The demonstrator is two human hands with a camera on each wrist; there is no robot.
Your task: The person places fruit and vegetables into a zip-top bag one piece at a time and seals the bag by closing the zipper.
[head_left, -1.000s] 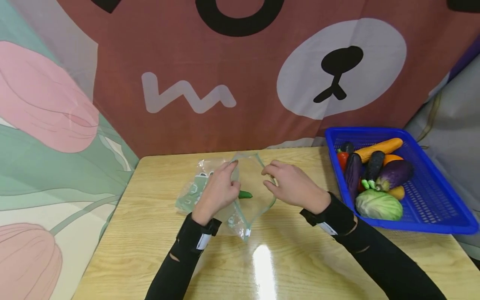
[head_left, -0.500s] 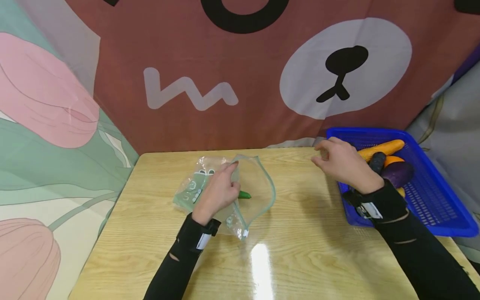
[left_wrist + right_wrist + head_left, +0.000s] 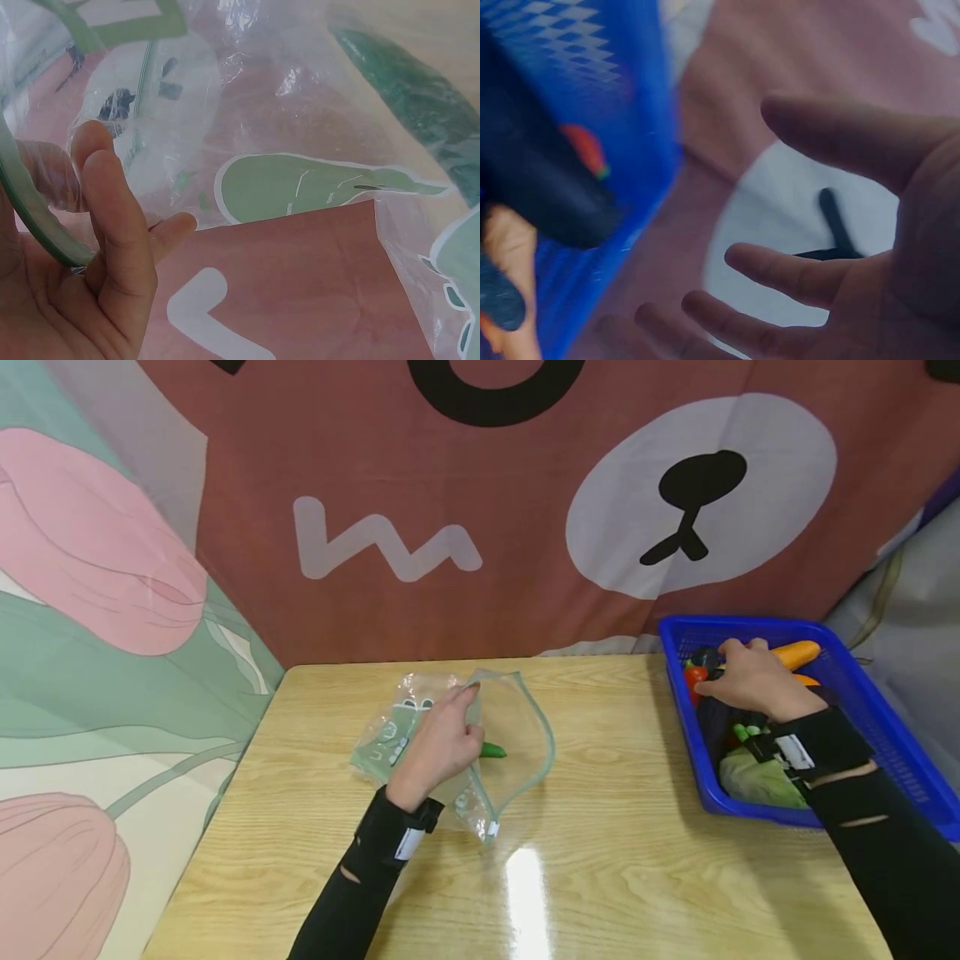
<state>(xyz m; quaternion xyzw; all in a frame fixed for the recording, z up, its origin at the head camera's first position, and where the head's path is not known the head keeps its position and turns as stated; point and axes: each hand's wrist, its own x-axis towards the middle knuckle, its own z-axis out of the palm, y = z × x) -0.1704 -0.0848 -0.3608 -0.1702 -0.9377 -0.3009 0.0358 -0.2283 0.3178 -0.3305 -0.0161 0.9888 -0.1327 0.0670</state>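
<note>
My left hand pinches the rim of a clear zip bag with green print, lying on the table with its mouth spread towards the right. In the left wrist view the fingers curl around the bag's green edge. A green cucumber lies inside, partly hidden by that hand. My right hand is over the blue basket, fingers spread and holding nothing. Beneath and around it lie a red vegetable, a long orange-yellow vegetable and a cabbage. A dark, long vegetable shows in the right wrist view.
The light wooden table carries the bag at the centre and the basket at the right. Behind it hangs a brown cloth with a bear print. Patterned fabric covers the left side.
My right hand has let go of the bag's right edge and moved right, over the basket. The left hand has stayed on the bag, whose mouth stays spread.
</note>
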